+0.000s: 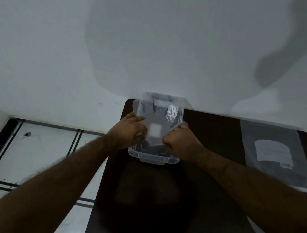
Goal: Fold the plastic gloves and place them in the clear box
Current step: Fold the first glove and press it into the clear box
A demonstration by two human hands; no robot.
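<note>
both hands (pixel 129 131) (pixel 182 142) pinched folded glove (pixel 154 133) over clear box (pixel 153 157) | thin, limp, slippery | hold edges

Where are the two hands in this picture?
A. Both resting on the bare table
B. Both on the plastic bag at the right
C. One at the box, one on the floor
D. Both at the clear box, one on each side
D: the left hand and the right hand hold a flat see-through piece over the clear box, while the plastic bag lies untouched.
</note>
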